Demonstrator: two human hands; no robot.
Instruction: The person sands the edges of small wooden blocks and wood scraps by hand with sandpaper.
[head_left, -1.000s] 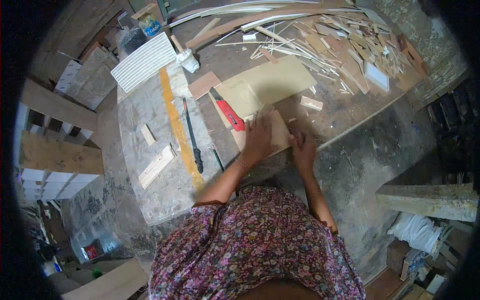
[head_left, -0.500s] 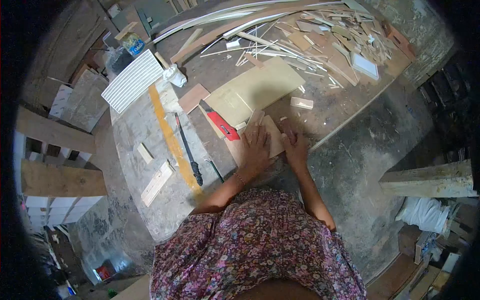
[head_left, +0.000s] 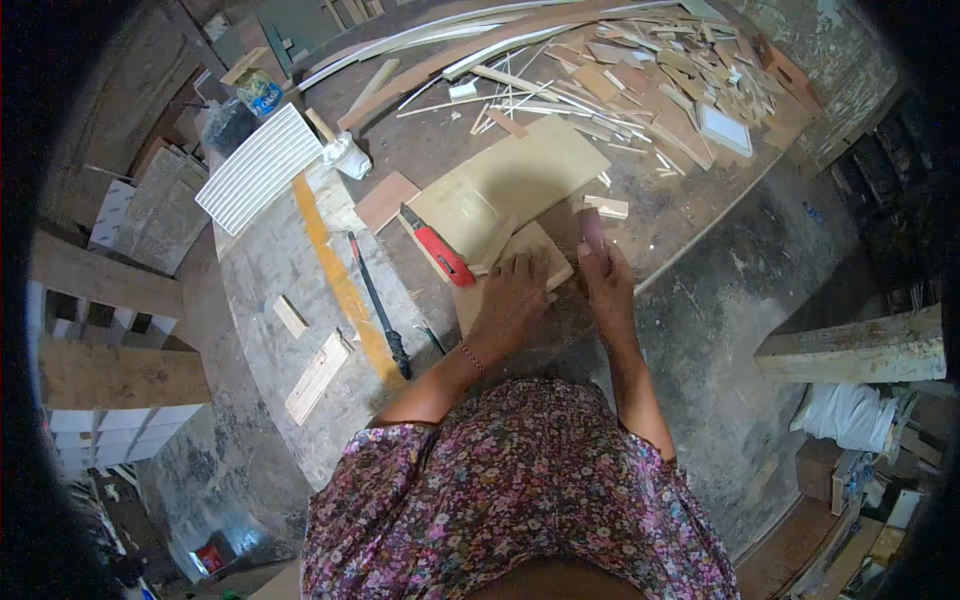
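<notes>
The left hand [head_left: 512,300] presses flat, fingers spread, on the thin wood panel [head_left: 538,250] at the near edge of the workbench [head_left: 270,265]. The right hand [head_left: 607,285] pinches a small wood piece [head_left: 592,228] just beside the panel.

Caution: uneven pressure may slide the panel off the edge. The red utility knife [head_left: 437,252] lies near the left fingertips and may nick them.

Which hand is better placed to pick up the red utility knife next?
Left. The left hand lies flat on the thin pale wooden board, next to the red utility knife; the right hand is farther and holds a small wooden piece.
</notes>
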